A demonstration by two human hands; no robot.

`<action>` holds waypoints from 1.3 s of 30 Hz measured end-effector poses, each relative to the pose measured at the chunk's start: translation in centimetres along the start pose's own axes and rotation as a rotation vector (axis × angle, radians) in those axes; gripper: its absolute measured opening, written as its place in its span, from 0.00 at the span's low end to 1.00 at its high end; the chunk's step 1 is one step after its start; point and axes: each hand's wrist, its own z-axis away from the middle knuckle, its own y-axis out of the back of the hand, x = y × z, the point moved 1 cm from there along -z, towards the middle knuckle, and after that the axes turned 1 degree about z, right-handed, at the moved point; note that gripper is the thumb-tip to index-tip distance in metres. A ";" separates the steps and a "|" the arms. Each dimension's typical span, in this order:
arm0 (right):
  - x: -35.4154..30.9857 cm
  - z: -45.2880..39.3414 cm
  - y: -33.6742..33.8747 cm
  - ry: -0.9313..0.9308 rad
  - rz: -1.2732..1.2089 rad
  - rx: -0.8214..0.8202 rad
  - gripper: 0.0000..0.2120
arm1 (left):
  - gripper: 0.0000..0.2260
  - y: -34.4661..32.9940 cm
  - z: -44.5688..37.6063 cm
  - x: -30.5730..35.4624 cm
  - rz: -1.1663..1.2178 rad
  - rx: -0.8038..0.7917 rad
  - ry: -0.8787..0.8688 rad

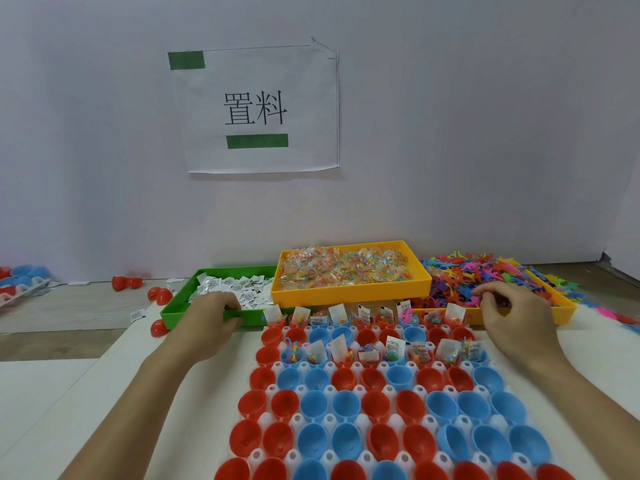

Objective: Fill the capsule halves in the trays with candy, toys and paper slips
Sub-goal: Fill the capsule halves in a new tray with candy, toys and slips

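A white tray [266,419] in front of me holds rows of red capsule halves [249,403] and blue capsule halves [313,405]. Halves in the far row [384,318] and the third row [391,355] hold candy, toys and slips; the nearer rows are empty. My left hand [211,317] reaches over the near rim of the green tray [173,311], fingers curled into the paper slips [242,285]. My right hand [509,317] hovers over the colourful flat toys [460,275], fingers curled and pinching some. Candy packets [343,268] fill the yellow tray [346,291] between them.
The toys lie in a second yellow tray [564,306] and spill onto the table at the right [620,318]. Loose red halves [126,283] and a stray slip [137,315] lie left of the green tray. Another capsule tray [20,285] sits far left. A paper sign [259,109] hangs on the wall.
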 end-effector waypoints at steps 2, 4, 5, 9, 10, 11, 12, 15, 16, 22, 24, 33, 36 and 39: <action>0.0 0.0 0.0 0.004 0.002 0.001 0.08 | 0.08 -0.1 0.1 0.2 0.024 -0.013 -0.022; 0.0 0.0 0.0 0.006 0.003 0.001 0.08 | 0.15 -0.3 0.3 0.5 -0.013 -0.049 -0.045; 0.1 0.0 0.0 0.003 0.004 -0.002 0.08 | 0.14 -0.3 0.3 0.6 -0.034 -0.054 -0.052; 0.2 0.0 -0.1 -0.003 0.004 -0.008 0.08 | 0.13 -0.4 0.5 0.8 -0.024 -0.018 -0.048; 0.2 0.0 -0.1 -0.003 0.004 -0.009 0.08 | 0.13 -0.3 0.5 0.9 -0.004 -0.007 -0.039; 0.2 0.0 -0.1 -0.002 0.003 -0.009 0.08 | 0.14 -0.3 0.5 0.9 0.019 0.005 -0.030; 0.1 0.0 -0.1 -0.001 0.001 -0.009 0.08 | 0.15 -0.2 0.5 1.0 0.037 0.015 -0.023; 0.2 0.1 0.0 0.003 -0.001 -0.010 0.08 | 0.16 -0.2 0.5 1.2 0.066 0.033 -0.013; 0.1 0.1 0.0 0.003 0.000 -0.012 0.08 | 0.16 -0.1 0.5 1.3 0.072 0.041 -0.011; 0.1 0.0 0.0 0.001 0.000 -0.003 0.08 | 0.14 0.3 0.5 1.5 0.091 0.077 -0.009; 0.1 0.0 0.0 0.008 -0.002 0.000 0.08 | 0.14 0.4 0.5 1.6 0.081 0.072 -0.019; 0.0 0.0 0.0 0.006 -0.005 -0.007 0.08 | 0.10 0.7 0.6 1.7 0.024 0.007 -0.041; 0.0 0.1 0.0 0.004 -0.003 -0.010 0.08 | 0.10 0.7 0.7 1.9 0.043 0.011 -0.041; 0.0 0.0 0.0 0.001 -0.001 -0.011 0.08 | 0.11 0.7 0.7 1.9 0.078 0.029 -0.034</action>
